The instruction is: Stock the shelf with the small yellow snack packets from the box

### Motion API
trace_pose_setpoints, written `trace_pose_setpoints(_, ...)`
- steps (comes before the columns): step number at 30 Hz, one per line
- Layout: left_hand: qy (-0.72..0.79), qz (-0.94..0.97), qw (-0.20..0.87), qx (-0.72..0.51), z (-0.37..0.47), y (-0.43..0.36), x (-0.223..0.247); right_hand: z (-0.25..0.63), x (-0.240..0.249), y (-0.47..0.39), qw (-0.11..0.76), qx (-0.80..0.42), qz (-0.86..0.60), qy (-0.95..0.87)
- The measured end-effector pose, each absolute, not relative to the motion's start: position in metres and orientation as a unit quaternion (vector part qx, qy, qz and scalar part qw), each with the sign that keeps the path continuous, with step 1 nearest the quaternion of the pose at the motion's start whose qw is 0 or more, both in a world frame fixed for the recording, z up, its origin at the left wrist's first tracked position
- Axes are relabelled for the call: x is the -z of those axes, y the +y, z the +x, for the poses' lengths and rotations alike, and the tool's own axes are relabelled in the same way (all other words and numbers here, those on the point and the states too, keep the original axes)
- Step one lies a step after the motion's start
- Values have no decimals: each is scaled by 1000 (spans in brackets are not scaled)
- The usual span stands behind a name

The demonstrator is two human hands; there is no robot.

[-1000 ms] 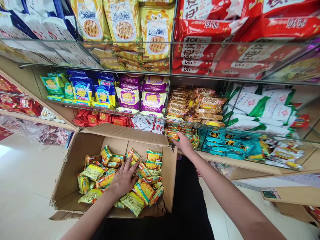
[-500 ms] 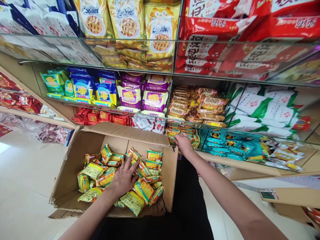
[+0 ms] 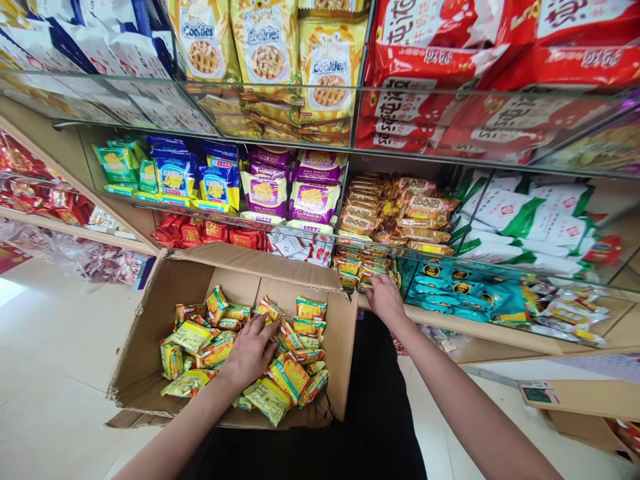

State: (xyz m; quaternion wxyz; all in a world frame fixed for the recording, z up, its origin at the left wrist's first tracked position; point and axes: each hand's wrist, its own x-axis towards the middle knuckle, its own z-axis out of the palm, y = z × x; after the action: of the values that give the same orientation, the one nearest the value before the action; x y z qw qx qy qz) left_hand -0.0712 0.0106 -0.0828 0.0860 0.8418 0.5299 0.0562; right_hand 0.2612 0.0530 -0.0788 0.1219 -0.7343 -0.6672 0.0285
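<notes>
My left hand reaches into an open cardboard box. It lies palm down over a heap of small yellow-and-orange snack packets, its fingers stretched out and touching some of them. My right hand is at the front of the bottom shelf, fingers curled in against a stack of similar small packets. Its fingertips are mostly hidden, so whatever they grip does not show. The box stands against the shelf front, left of my dark-clothed leg.
Glass shelves carry yellow cookie bags, red bags, purple soda biscuits and brown packets. Teal packets lie right of my right hand. A glass shelf edge runs just above it. Another carton sits at lower right.
My right hand has shifted slightly right along the packet stack, uncovering packets to its left. My left hand stays on the heap, its fingers closer together. The view has shifted a little.
</notes>
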Motion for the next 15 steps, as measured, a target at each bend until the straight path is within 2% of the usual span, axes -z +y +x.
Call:
trace_pose_setpoints(3,544,828,106,-78,-70,15,80,268,88,51,96,-49,-719,-687)
trace_pose_setpoints(6,540,830,129,-62,-68,24,73,272,95,52,121,-49,-704,-698)
trace_pose_setpoints(11,461,846,260,-63,-70,40,54,282,95,41,273,-69,-677,-679)
trace_pose_setpoints(13,494,811,291,-118,-72,41,43,281,85,29,347,-79,-666,-656)
trace_pose_setpoints(15,559,706,356,-250,-71,38,32,273,68,12,406,-90,-668,-617)
